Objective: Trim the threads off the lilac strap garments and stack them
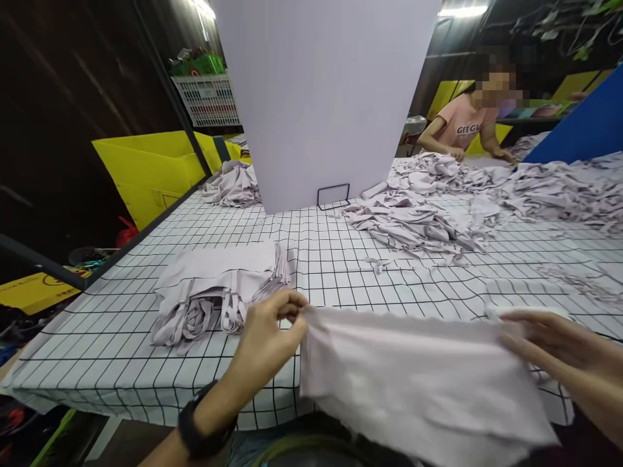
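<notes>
I can see a pale cloth [413, 383] at the six-o'clock edge of the surface [331, 266], its long axis running nine to three o'clock, upper corners clamped in the fingers of the left hand [272, 331] at nine and right hand [559, 344] at three, neither nearer.

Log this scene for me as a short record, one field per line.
Left hand: pinches a corner of the pale cloth
Right hand: holds the cloth's other upper end
Left wrist: black band
Table cover: white, black grid
Beyond left hand: folded cloth stack
Standing: pale panel, near loose cloth pile
Background: co-worker, pink shirt
</notes>
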`<state>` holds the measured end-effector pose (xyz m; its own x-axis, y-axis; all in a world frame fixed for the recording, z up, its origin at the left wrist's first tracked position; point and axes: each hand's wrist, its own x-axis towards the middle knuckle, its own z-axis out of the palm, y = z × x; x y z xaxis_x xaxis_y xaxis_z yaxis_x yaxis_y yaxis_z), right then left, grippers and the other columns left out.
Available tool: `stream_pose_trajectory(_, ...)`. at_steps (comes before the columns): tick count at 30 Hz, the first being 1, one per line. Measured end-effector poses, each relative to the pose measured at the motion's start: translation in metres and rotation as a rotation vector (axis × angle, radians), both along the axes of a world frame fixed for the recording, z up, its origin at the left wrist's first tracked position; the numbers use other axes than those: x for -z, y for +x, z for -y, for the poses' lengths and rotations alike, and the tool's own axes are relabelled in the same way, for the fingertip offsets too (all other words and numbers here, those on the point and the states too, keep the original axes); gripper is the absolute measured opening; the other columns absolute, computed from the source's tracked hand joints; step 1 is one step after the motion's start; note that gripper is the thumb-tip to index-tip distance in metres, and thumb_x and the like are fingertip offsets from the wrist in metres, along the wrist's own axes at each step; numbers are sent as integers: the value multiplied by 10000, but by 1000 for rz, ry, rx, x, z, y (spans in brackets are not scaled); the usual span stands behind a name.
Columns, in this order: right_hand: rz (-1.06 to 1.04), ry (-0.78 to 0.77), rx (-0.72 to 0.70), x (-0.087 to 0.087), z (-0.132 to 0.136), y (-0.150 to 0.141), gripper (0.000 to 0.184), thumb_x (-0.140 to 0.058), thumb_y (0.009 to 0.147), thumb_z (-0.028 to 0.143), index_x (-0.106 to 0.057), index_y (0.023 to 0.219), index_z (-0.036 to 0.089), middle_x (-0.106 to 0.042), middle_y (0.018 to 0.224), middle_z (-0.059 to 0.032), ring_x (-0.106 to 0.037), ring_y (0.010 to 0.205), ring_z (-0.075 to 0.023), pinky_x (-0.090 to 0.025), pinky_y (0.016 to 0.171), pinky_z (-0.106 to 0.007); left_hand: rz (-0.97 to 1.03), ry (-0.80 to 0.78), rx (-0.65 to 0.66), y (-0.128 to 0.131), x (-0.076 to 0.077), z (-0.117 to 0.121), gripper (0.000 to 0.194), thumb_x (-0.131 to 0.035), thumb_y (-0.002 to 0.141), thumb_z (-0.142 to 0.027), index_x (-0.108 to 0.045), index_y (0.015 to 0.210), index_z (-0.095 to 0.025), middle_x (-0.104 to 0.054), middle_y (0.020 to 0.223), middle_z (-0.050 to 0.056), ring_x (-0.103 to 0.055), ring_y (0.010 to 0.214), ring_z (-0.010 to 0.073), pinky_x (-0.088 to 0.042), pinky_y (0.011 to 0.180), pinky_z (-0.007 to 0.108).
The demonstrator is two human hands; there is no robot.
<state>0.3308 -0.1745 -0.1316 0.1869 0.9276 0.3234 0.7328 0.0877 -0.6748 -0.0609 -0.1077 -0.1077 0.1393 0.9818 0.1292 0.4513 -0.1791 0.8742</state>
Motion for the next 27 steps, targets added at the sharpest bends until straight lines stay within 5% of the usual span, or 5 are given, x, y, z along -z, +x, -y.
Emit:
stream_pose_trajectory(5, -75, -176, 86, 36, -99, -35, 515, -744, 704, 671, -745, 919, 203, -693, 659, -58, -667, 632, -264, -511, 570, -369, -640, 1, 7, 28, 42, -71, 231, -500, 836, -97, -654, 994, -164, -728, 835, 61, -694, 807, 226, -551, 763, 354)
stream_pose_trajectory(9, -51, -105, 157, 61, -124, -52, 488, -716, 729, 551, -717, 1067, 199, -747, 891, -92, -695, 852, -291, -535, 821, -437, -852, 37, 61, 46, 57, -85, 296, -494, 844, -60, -631, 1096, -135, -687, 1154, 176, -626, 1084, 325, -512, 885, 465)
stream_pose_trajectory(14, -59, -113, 290, 62, -49, -51, 355, -581, 877, 544, -723, 912, 220, -762, 865, -83, -711, 830, -275, -543, 763, -375, -757, 333, 520, 92, 67, -68, 347, -429, 958, -100, -611, 1247, -159, -590, 1413, 135, -531, 1297, 281, -445, 1092, 466)
stream_pose_trajectory(19, -224, -497, 228, 75, 39, -48, 496, -623, 833, 687, -763, 743, 220, -753, 688, -67, -710, 652, -271, -524, 609, -333, -579, 428, 992, 151, 84, -54, 433, -344, 1083, -321, -480, 1479, -211, -392, 1629, 106, -321, 1528, 258, -243, 1256, 516)
stream_pose_trajectory(27, -521, -354, 155, 120, 40, -81, 614, -608, 768, 807, -712, 768, 202, -757, 840, -91, -694, 892, -287, -552, 835, -356, -627, 422, 997, 172, 106, -45, 578, -432, 1047, -502, -436, 1527, -180, -336, 1651, 144, -275, 1554, 265, -144, 1288, 494)
